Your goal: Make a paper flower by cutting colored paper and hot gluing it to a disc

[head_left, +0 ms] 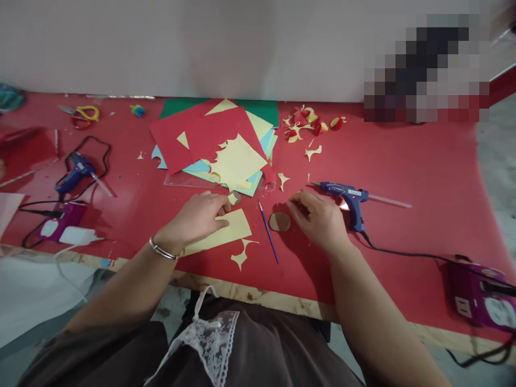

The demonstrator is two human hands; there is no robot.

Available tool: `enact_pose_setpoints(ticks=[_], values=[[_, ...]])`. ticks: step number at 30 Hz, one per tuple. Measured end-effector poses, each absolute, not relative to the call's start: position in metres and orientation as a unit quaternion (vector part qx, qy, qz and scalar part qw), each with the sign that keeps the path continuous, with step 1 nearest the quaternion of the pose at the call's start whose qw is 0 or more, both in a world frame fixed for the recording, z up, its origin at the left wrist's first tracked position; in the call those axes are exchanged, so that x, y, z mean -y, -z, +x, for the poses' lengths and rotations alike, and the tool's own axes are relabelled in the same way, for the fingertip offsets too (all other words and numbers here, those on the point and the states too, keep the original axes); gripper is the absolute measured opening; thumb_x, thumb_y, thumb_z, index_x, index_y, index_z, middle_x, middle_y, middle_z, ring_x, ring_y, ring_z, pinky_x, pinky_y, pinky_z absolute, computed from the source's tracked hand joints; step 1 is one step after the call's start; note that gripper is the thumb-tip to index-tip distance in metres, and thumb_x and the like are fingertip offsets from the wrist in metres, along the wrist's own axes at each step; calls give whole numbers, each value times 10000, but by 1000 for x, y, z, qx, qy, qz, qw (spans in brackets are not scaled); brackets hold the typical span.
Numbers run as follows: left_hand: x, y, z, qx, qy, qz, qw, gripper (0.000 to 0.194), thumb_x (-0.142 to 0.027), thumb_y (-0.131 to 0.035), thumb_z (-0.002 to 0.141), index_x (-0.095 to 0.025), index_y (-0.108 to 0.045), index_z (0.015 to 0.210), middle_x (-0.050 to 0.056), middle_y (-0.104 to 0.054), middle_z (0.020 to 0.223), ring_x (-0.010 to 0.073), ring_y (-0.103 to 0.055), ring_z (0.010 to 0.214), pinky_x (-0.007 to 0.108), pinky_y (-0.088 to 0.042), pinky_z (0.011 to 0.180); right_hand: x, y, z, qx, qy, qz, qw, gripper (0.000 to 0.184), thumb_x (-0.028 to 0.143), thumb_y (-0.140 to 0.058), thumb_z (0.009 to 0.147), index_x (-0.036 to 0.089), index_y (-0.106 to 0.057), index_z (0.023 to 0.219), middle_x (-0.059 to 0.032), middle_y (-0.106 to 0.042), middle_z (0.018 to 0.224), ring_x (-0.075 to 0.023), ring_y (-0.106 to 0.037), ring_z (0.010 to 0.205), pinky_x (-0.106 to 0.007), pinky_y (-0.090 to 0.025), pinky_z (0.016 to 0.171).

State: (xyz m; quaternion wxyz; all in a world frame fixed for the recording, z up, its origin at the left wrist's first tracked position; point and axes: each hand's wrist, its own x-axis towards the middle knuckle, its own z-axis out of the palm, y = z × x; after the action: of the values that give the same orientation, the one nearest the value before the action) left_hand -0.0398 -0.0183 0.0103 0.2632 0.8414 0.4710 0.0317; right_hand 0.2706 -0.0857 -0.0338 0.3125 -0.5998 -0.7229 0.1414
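Observation:
My left hand [201, 216] is over a yellow paper strip [236, 227], its thumb apart from bent fingers. Those fingertips touch or nearly touch a small round piece [234, 199] that is part yellow, part grey-brown. My right hand [320, 217] is closed with its fingertips pinched just above the table; whatever they hold, if anything, is too small to make out. Beside it lies a brown cardboard disc [279, 221]. Between the hands rests a slim blue paintbrush [268, 231]. A blue glue gun [346, 196] with a clear glue stick lies just right of my right hand.
Layered coloured sheets [209, 134] lie ahead, with a cut-out yellow sheet [239, 161] on top. Red and yellow scraps [304, 123] are behind right. At left are another glue gun [78, 172], scissors [83, 114] and a purple power strip [64, 220]. A second power strip [481, 295] stands right.

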Motion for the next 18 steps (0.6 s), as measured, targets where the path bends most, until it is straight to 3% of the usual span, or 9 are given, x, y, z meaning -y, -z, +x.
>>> enact_pose_setpoints(ticks=[4,8,14,18], values=[[14,-8,-40,-446,-39,849,281,83,-213,-734,761,-270,-674,759,39,-714,760,268,-627,804,342,-401,677,87,30,271,726,-133,-594,320,208,310,-578,1050,217,-670,889,-50,-695,774,-192,-625,699,-315,-418,668],[11,-20,-34,-458,-47,817,348,75,-173,-656,789,-236,-623,814,19,-697,814,211,-635,777,329,-430,702,92,24,266,746,-145,-579,295,209,306,-579,1060,209,-684,908,-47,-699,778,-187,-636,713,-298,-426,670],[7,-34,-11,-465,-238,742,419,90,-211,-659,821,-213,-580,863,-6,-624,826,154,-583,765,294,-455,707,102,22,243,798,-143,-539,227,250,306,-582,1081,197,-712,896,-62,-735,804,-186,-648,732,-305,-399,655],[8,-32,8,-455,-306,684,481,92,-263,-658,874,-201,-642,940,10,-675,863,158,-601,774,276,-465,670,113,20,241,812,-111,-533,211,281,289,-532,1112,201,-738,942,-62,-743,828,-189,-658,766,-308,-427,688]])
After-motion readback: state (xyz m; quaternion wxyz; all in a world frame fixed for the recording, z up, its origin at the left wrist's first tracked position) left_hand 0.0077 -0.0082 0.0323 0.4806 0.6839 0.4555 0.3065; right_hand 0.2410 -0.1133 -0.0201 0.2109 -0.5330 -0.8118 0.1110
